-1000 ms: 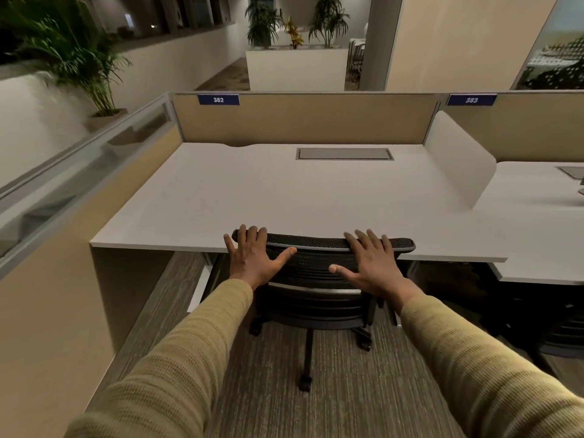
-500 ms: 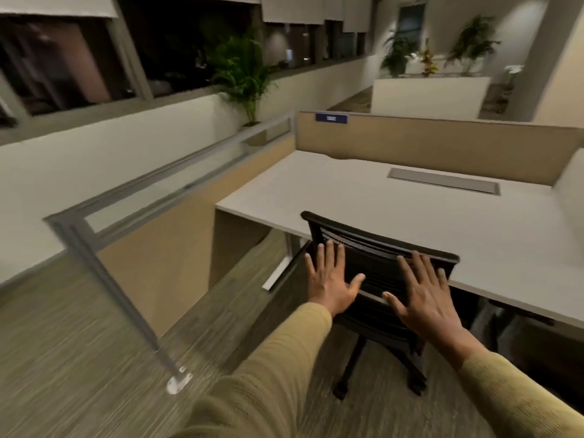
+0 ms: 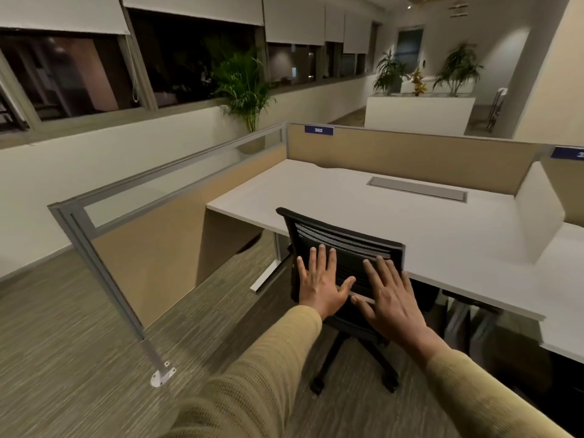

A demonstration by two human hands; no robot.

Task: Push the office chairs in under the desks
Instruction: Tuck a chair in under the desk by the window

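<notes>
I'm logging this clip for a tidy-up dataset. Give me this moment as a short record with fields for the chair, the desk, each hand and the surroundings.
chair: black mesh-back office chair, backrest close to the desk's front edge, wheeled base on carpet
desk: white desk, bare top, tag 382 on the rear panel
left hand: fingers straight, palm at the backrest's left side
right hand: fingers straight, palm at the backrest's right side
contact: cannot tell if the palms press
surroundings: glass-topped partition to the left, potted plant beyond it
</notes>
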